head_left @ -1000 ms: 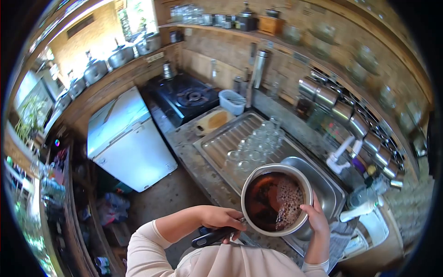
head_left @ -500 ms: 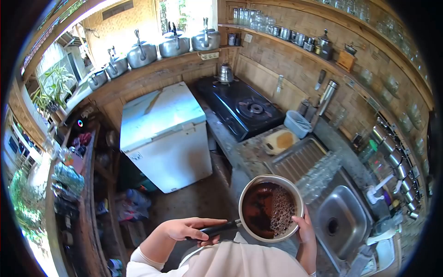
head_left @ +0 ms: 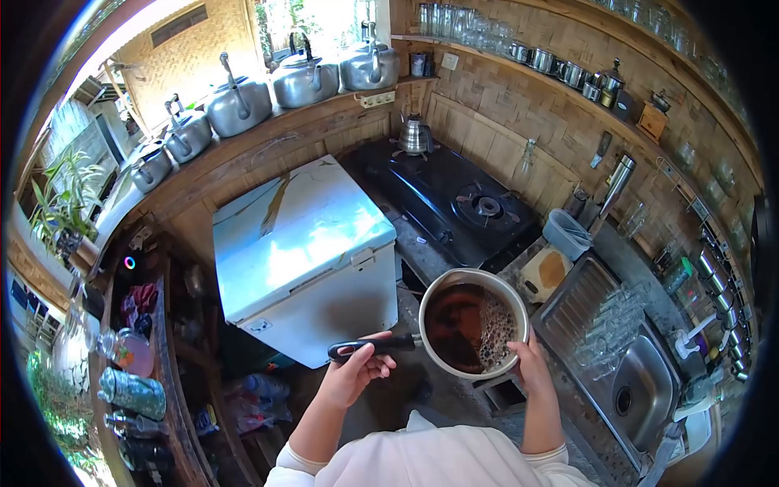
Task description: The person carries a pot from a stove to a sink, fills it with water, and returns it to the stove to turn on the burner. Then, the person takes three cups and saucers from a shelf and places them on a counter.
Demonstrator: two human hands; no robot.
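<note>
A saucepan (head_left: 475, 273) with a pale rim is held in front of my body, about level. Dark reddish-brown liquid (head_left: 454, 325) fills much of it, with foam bubbles gathered on the right side. My left hand (head_left: 357, 375) is closed around the black handle (head_left: 391, 344), thumb on top. On the opposite side, my right hand (head_left: 531, 367) grips the pan's wall near the rim; some of its fingers are hidden behind the pan. Beyond the pan lies the black gas stove (head_left: 434, 199), with a gooseneck kettle (head_left: 415, 138) at its back.
A white chest freezer (head_left: 333, 304) stands ahead on the left. To my right are a sink (head_left: 645, 390), upturned-looking glasses (head_left: 608, 325) and a plastic tub (head_left: 568, 234). Several large kettles (head_left: 239, 104) line the window ledge. A wooden shelf (head_left: 166, 341) runs along the left.
The saucepan has moved forward, away from my body, with both hands still on it. My left arm reaches further out. The camera view has shifted, bringing the stove and freezer closer.
</note>
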